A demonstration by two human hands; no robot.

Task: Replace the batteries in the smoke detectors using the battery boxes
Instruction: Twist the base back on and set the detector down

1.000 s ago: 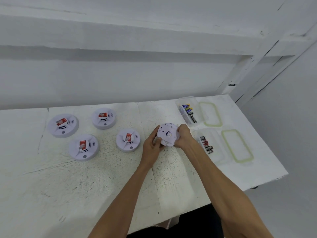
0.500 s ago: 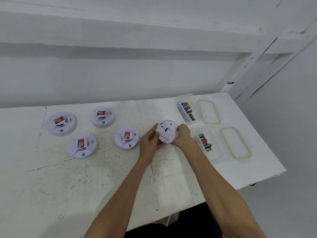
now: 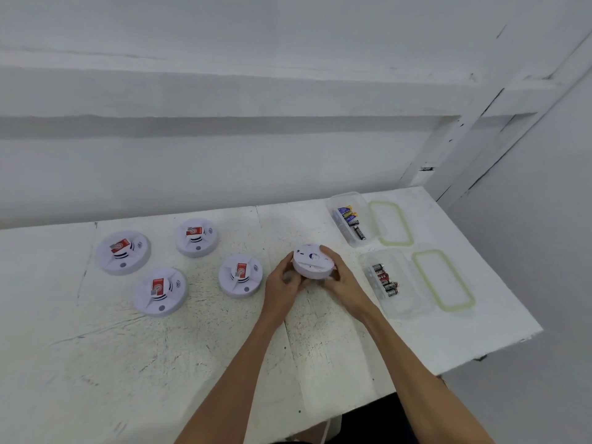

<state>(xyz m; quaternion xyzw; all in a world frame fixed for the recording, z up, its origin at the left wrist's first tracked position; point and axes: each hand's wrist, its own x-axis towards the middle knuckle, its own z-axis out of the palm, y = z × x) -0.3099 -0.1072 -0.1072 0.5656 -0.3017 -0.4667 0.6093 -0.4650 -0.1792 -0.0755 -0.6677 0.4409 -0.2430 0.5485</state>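
White scuffed table [image 3: 192, 363]. Two bare forearms reach in from its near edge and meet at the held detector [image 3: 312, 261].

Four smoke detectors lie left of the held detector, face up with red labels:
- nearest detector [image 3: 241, 275]
- front detector [image 3: 160, 291]
- far detector [image 3: 196, 237]
- leftmost detector [image 3: 123, 253]

Right of the held detector are two clear open boxes, far box [image 3: 349, 198] and near box [image 3: 407, 302]. Just beyond them lie far lid [image 3: 390, 223] and near lid [image 3: 443, 280].

The held detector is tilted, flat back up. Left hand [image 3: 282, 283] has fingers curled on its left edge. Right hand [image 3: 344, 283] has fingers wrapped over its right rim. Batteries [image 3: 386, 280] lie in both boxes.
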